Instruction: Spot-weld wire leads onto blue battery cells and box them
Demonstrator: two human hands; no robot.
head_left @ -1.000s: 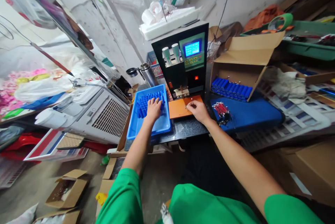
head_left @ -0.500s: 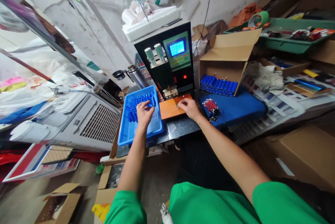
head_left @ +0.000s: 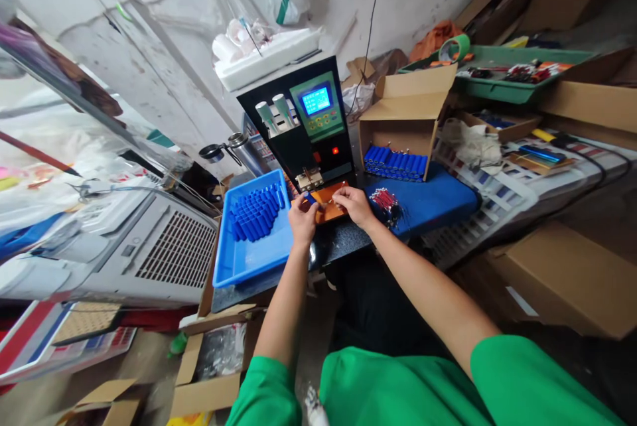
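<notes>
My left hand [head_left: 302, 219] pinches a blue cylindrical battery cell [head_left: 310, 198] over the orange board [head_left: 326, 213]. Close beside it, my right hand [head_left: 352, 204] has thumb and fingertips pressed together on what looks like a thin wire lead [head_left: 343, 185] with a pale tip; most of it is hidden by the fingers. Just behind both hands are the metal electrodes [head_left: 309, 179] of a black spot welder [head_left: 279, 147] with a lit blue screen. Left of my left hand, a blue plastic tray [head_left: 253, 271] holds rows of blue cells [head_left: 255, 213].
A bundle of red and black wire leads [head_left: 385, 204] lies right of my right hand on a blue surface [head_left: 442, 197]. An open cardboard box [head_left: 411, 107] with stacked blue cells stands behind it. A steel thermos [head_left: 246, 150] is behind the tray. Cardboard boxes [head_left: 206, 396] sit below.
My left hand has moved right from over the tray to the orange board, now with a cell in it. My right hand stays over the board. The camera view has shifted slightly.
</notes>
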